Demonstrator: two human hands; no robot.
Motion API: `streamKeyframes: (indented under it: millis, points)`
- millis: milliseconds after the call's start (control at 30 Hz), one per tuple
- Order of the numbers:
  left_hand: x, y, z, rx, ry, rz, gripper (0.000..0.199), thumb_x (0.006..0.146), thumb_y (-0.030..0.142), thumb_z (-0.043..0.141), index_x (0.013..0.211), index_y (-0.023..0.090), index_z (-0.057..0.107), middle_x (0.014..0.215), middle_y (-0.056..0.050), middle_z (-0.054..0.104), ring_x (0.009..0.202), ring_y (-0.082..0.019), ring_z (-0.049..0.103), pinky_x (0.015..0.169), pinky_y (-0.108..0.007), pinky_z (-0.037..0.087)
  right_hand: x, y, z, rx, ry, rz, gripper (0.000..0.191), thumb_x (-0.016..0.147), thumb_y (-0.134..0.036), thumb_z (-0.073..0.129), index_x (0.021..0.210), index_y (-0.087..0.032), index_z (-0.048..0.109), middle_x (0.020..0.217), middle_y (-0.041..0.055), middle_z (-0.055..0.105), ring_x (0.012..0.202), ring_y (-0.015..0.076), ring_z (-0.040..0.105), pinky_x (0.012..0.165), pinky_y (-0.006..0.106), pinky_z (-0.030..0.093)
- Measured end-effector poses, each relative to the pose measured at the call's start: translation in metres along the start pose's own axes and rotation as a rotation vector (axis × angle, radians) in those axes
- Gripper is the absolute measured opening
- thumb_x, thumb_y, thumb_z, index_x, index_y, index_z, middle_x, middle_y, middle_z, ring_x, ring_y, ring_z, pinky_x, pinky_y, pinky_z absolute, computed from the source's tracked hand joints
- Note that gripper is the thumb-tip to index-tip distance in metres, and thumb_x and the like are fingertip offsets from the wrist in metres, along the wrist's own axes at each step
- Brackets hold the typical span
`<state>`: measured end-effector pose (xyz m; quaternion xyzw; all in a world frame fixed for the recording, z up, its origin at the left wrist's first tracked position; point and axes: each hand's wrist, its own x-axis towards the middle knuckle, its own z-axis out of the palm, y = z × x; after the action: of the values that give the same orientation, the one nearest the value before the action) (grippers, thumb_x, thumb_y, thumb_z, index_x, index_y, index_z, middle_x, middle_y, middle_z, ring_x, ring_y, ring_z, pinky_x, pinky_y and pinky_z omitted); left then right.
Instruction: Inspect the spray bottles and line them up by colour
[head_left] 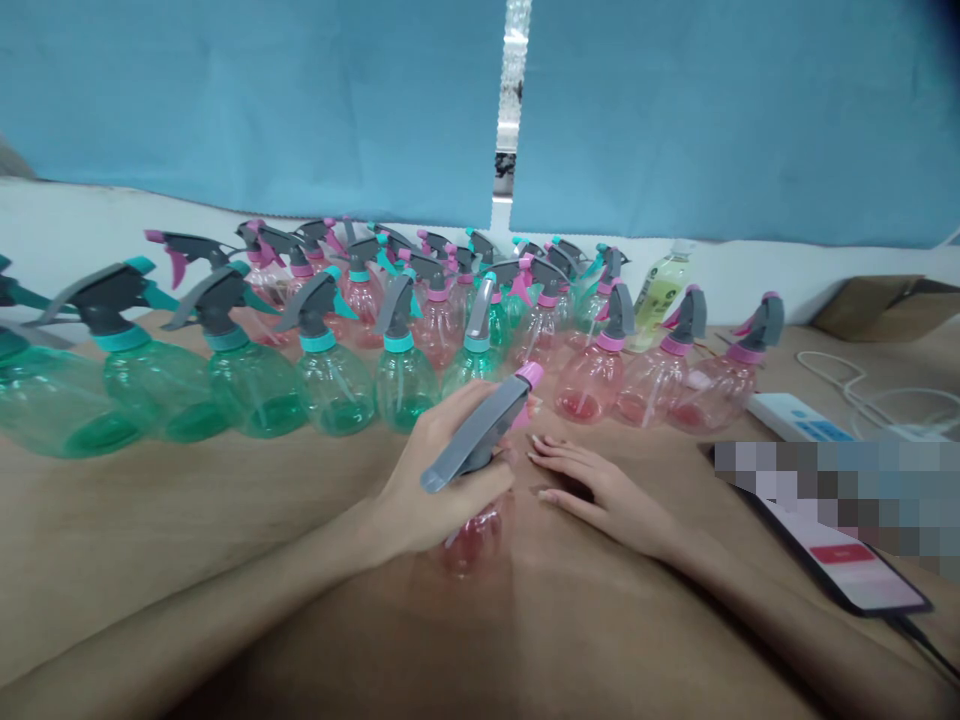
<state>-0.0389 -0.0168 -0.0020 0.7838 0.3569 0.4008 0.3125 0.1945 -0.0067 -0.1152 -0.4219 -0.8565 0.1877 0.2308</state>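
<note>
My left hand (442,470) is wrapped round the neck of a pink spray bottle (474,540), just below its grey trigger head. The bottle stands upright near the table's front, its pink nozzle pointing away and to the right; the fingers partly hide its neck and trigger. To the right, my right hand (592,490) rests palm down on the table (360,620), fingers stretched out and holding nothing. Beyond my hands a row of spray bottles runs across: green ones (337,390) to the left and middle, pink ones (589,385) to the right.
Behind the front row stand more pink and green spray bottles, with a pale green drink bottle (660,290) among them. On the right lie a phone (847,560) with a cable, a white power strip (795,415), white cords and a brown cardboard box (885,305). Blue cloth (262,110) hangs behind.
</note>
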Motion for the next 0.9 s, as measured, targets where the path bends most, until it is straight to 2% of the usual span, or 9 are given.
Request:
streamKeyframes:
  millis: [200, 367, 633, 900]
  points:
    - [0.0008, 0.0021, -0.0004, -0.042, -0.031, -0.016, 0.018, 0.067, 0.012, 0.050, 0.082, 0.022, 0.047, 0.074, 0.003, 0.050, 0.066, -0.014, 0.051, 0.062, -0.027, 0.043, 0.0001, -0.0014, -0.0007, -0.016, -0.012, 0.010, 0.048, 0.091, -0.046, 0.049, 0.134, -0.026, 0.048, 0.144, 0.0033, 0.043, 0.135, 0.0220, 0.035, 0.112, 0.047, 0.029]
    - [0.0018, 0.0020, 0.0004, -0.063, -0.033, 0.019, 0.026, 0.065, 0.007, 0.046, 0.087, 0.022, 0.047, 0.074, 0.004, 0.049, 0.065, -0.013, 0.051, 0.061, -0.025, 0.041, 0.0001, -0.0025, -0.0008, -0.019, -0.006, 0.016, 0.047, 0.091, -0.046, 0.049, 0.134, -0.026, 0.049, 0.144, 0.0035, 0.044, 0.135, 0.0226, 0.036, 0.112, 0.048, 0.029]
    - [0.0009, 0.0023, -0.0010, -0.027, 0.005, 0.090, 0.017, 0.065, 0.007, 0.049, 0.072, 0.021, 0.041, 0.065, 0.006, 0.040, 0.054, -0.010, 0.037, 0.051, -0.024, 0.033, 0.0003, -0.0016, -0.0011, -0.017, -0.002, 0.010, 0.047, 0.091, -0.046, 0.049, 0.133, -0.026, 0.049, 0.143, 0.0036, 0.044, 0.134, 0.0230, 0.036, 0.111, 0.049, 0.030]
    - [0.0001, 0.0020, -0.0014, -0.025, -0.010, 0.089, 0.012, 0.072, 0.010, 0.048, 0.079, 0.020, 0.047, 0.074, 0.004, 0.048, 0.063, -0.011, 0.046, 0.060, -0.026, 0.039, -0.0003, -0.0024, -0.0002, -0.005, -0.001, 0.017, 0.048, 0.090, -0.046, 0.050, 0.133, -0.026, 0.049, 0.143, 0.0031, 0.045, 0.134, 0.0228, 0.036, 0.111, 0.048, 0.030]
